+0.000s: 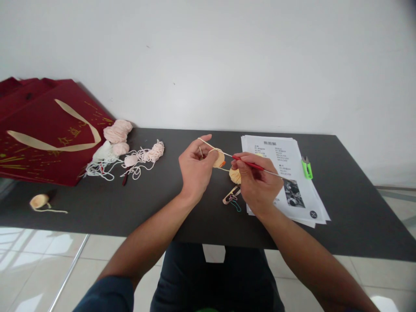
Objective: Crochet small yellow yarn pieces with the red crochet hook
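Note:
My left hand (pixel 194 167) is closed, pinching a small round peach crochet piece (pixel 219 158), with a strand of yarn looped over its raised forefinger. My right hand (pixel 256 182) is closed on a red-handled crochet hook (pixel 251 165) whose metal tip points at the crochet piece. A small ball of peach yarn (pixel 234 175) lies on the dark table (pixel 162 203) just under my right hand. Both hands hover above the middle of the table.
A stack of printed sheets (pixel 282 173) lies to the right with green snips (pixel 307 168) beside it. A small tool with markers (pixel 232 197) lies below my hands. Pink and white yarn balls (pixel 120 147) and a red gift bag (pixel 42 130) sit left; a small yarn piece (pixel 39 201) lies near the left edge.

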Available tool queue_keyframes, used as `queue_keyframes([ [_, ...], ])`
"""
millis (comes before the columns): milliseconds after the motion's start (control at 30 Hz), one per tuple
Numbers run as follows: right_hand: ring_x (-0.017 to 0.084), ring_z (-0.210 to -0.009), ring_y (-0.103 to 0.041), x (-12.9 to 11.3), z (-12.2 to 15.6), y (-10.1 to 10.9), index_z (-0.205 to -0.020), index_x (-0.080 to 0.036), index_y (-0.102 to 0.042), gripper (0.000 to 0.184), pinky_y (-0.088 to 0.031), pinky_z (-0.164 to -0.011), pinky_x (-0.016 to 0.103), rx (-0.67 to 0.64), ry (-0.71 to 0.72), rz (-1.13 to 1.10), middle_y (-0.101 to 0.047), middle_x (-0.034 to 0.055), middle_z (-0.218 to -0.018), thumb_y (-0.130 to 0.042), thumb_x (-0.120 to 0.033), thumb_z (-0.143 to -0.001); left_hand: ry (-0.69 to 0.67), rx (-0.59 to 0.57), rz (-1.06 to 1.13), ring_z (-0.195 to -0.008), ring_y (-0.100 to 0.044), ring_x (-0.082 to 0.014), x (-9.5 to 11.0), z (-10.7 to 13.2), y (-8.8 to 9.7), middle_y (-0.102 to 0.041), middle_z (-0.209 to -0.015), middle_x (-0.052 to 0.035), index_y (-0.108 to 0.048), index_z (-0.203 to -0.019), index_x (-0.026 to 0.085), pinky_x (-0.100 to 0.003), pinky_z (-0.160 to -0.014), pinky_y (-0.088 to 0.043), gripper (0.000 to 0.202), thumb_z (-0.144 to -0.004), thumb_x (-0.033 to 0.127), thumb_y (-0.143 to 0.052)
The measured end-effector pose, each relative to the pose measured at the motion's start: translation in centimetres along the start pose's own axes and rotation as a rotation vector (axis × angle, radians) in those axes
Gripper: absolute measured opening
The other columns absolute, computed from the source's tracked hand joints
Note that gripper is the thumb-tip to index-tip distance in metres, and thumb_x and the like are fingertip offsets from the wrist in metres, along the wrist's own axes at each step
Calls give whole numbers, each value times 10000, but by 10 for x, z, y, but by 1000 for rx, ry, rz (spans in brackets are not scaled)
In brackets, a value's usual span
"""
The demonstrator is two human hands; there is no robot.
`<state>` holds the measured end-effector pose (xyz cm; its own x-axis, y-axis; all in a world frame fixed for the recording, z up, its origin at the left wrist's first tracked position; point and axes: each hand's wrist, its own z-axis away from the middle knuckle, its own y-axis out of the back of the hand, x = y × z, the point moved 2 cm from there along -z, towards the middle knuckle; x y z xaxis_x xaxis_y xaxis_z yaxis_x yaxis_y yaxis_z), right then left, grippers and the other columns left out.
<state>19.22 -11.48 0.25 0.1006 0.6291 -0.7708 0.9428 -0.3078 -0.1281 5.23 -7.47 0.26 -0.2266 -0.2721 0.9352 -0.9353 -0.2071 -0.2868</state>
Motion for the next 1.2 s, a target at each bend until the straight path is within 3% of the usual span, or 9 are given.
queue_keyframes([
  [200,231,-974,-790,-1,6,5,-1184,-315,-745,440,-671,-821,428,-180,338,208,-822,56,-1113,-694,-14,-867,-22,59,-56,-599,-588,-87,3,0,1,-710,-723,45,-741,-1046,209,-230,-626,-499,319,-737,134,-768],
  [333,246,-1060,-778,3,8,6,-1298,-326,-714,551,-664,-849,444,-291,404,233,-795,71,-1243,-660,17,-870,58,68,34,-618,-636,-98,2,-1,0,-731,-735,35,-736,-1071,201,-244,-651,-512,359,-720,144,-791],
  [433,243,-1052,-776,8,6,6,-1287,-340,-727,551,-660,-849,446,-288,374,219,-797,60,-1244,-673,14,-867,185,20,181,-630,-643,-91,1,-4,-1,-728,-728,40,-733,-1116,183,-244,-688,-511,451,-678,132,-824],
  [633,216,-975,-772,11,-1,4,-1137,-370,-794,405,-663,-831,431,-215,170,81,-826,11,-1151,-739,-68,-872,420,-133,406,-667,-633,-95,3,-14,3,-698,-751,27,-732,-1183,157,-260,-713,-498,553,-644,111,-844],
  [700,206,-969,-771,11,-2,3,-1065,-349,-813,322,-664,-834,414,-190,71,26,-831,7,-1121,-752,-98,-873,447,-174,409,-675,-628,-101,4,-16,3,-686,-756,25,-732,-1198,165,-269,-713,-497,553,-656,120,-836],
  [833,133,-716,-731,18,-8,3,-979,-300,-786,159,-636,-667,321,-85,-178,-133,-827,-4,-1047,-752,-173,-889,425,-234,376,-660,-608,-92,5,-16,3,-662,-738,40,-751,-1185,177,-261,-695,-483,556,-640,130,-851],
  [900,114,-667,-703,22,-14,5,-945,-278,-741,89,-606,-640,300,-70,-232,-221,-812,-12,-991,-743,-203,-898,392,-259,332,-636,-588,-80,5,-15,3,-647,-711,53,-761,-1169,175,-251,-684,-473,564,-618,124,-868],
  [1033,103,-665,-669,23,-25,11,-927,-265,-678,111,-548,-635,282,-130,-165,-223,-775,-22,-941,-753,-194,-887,351,-295,192,-600,-557,-71,5,-14,3,-649,-666,59,-763,-1167,160,-235,-650,-447,562,-616,132,-873],
  [1200,160,-840,-717,13,-25,16,-953,-264,-660,127,-550,-766,345,-182,92,-3,-756,1,-931,-713,-158,-909,288,-195,23,-572,-547,-85,3,-14,5,-668,-663,46,-759,-1170,133,-242,-598,-431,540,-632,124,-810],
])
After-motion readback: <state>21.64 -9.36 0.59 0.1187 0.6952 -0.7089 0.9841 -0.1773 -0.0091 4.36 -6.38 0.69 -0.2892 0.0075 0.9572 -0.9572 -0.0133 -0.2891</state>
